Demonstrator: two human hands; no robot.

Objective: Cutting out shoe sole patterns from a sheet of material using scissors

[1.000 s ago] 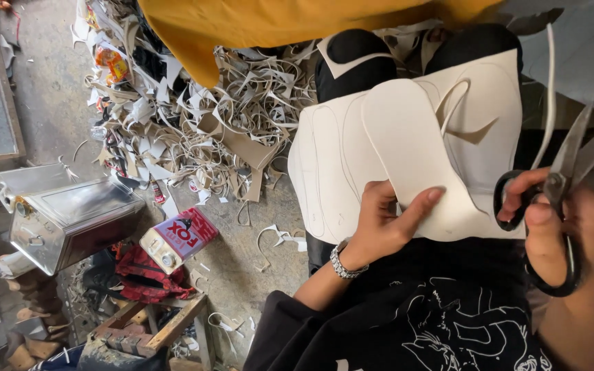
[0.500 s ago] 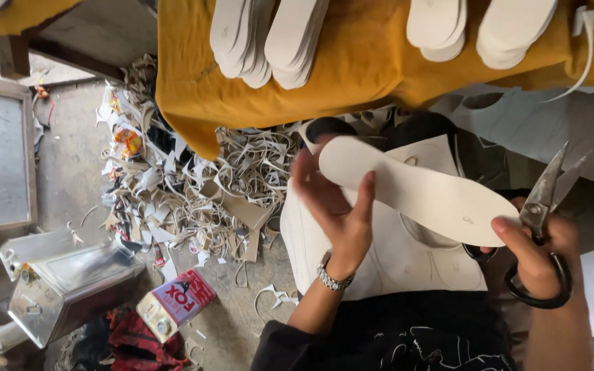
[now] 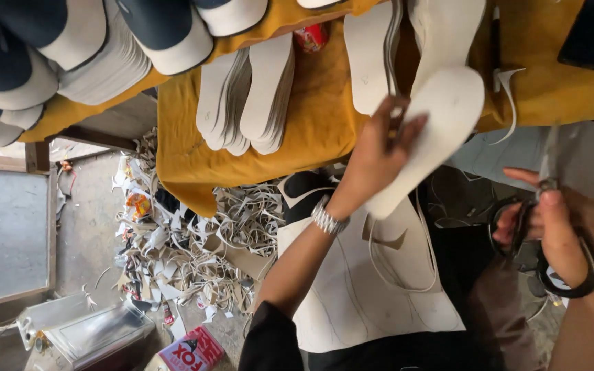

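Cut insole [image 3: 434, 137] lifted in left hand [image 3: 372, 161], scissors [image 3: 551, 233] gripped in right hand [image 3: 558, 237].

Nearest, across the lap: a white sheet [image 3: 372, 288] marked with traced sole outlines, one shape already cut out, probably kept flat there to be within easy reach. Right hand clenched through the black scissor handles, blades blurred and pointing up, seemingly held clear of the other hand. Left hand closed on the insole's middle, fingers [image 3: 397, 134] over its upper face, toe end sticking out past the grip toward the table, heel end hanging below the wrist. Beyond: yellow cloth [image 3: 311, 117] covering the table, stacked insoles [image 3: 256, 96] lying on it, likely sorted into piles. Down on the floor to the left, a heap of offcut strips [image 3: 194, 254].
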